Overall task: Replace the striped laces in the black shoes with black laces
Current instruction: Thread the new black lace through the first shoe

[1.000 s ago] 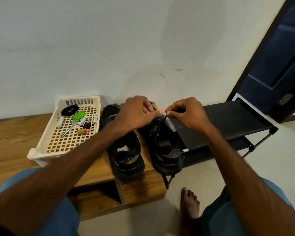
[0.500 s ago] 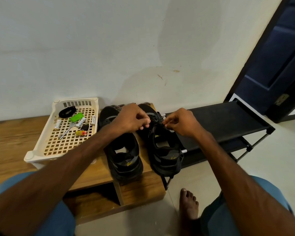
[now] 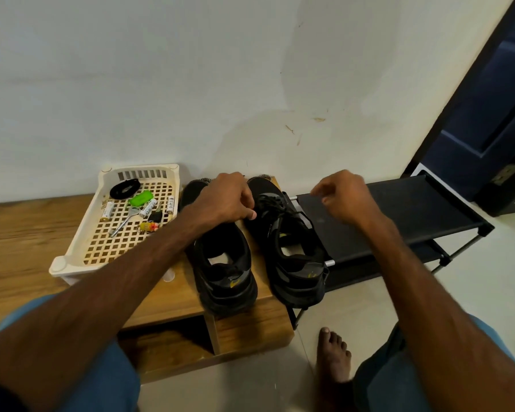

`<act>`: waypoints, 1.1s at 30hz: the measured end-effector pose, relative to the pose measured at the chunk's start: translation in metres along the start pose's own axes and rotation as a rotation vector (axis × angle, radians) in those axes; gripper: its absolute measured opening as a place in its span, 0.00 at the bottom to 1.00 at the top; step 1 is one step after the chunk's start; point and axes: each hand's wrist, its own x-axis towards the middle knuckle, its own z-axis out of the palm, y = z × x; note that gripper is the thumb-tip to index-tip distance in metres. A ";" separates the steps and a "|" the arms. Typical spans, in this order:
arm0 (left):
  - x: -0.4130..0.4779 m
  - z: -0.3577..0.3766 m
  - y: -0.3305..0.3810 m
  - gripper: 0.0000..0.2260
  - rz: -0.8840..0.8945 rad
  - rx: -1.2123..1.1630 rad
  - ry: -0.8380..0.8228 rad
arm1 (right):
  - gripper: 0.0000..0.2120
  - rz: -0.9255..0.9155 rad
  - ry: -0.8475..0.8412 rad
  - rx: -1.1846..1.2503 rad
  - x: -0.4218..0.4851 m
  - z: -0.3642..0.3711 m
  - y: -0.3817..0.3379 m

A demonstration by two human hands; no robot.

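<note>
Bearing shoes (image 3: 298,273), wooden bench (image 3: 27,230) by wall (image 3: 191,84).

Front of left shoe (image 3: 224,264) hidden under left hand (image 3: 227,200)

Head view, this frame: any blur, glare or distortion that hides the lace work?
Head view: right hand motion-blurred, grip unreadable. Head view: soft dim light, no glare, yet the black laces merge into the black shoes. Head view: wide-angle lens bows the door frame at the picture's right edge.
</note>
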 end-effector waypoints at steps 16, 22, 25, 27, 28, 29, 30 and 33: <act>-0.013 0.014 0.026 0.14 0.321 0.107 0.049 | 0.08 -0.207 -0.222 0.177 -0.023 -0.002 -0.013; -0.012 0.016 0.025 0.14 0.318 0.107 0.043 | 0.05 -0.242 -0.167 0.126 -0.015 -0.003 -0.013; -0.012 0.015 0.022 0.14 0.342 0.089 0.039 | 0.06 -0.244 -0.124 0.104 -0.009 0.006 -0.020; -0.012 0.015 0.019 0.16 0.348 0.070 0.024 | 0.08 -0.219 -0.145 0.082 -0.008 0.015 -0.025; -0.012 0.014 0.016 0.18 0.343 0.058 0.010 | 0.09 -0.193 -0.168 0.069 -0.008 0.019 -0.027; -0.013 0.013 0.012 0.20 0.329 0.043 -0.009 | 0.10 -0.163 -0.190 0.052 -0.009 0.021 -0.028; -0.015 0.012 0.009 0.22 0.313 0.028 -0.020 | 0.11 -0.136 -0.204 0.025 -0.011 0.022 -0.030; -0.026 0.011 0.002 0.22 0.290 -0.022 0.051 | 0.16 -0.102 -0.152 -0.043 -0.022 0.019 -0.031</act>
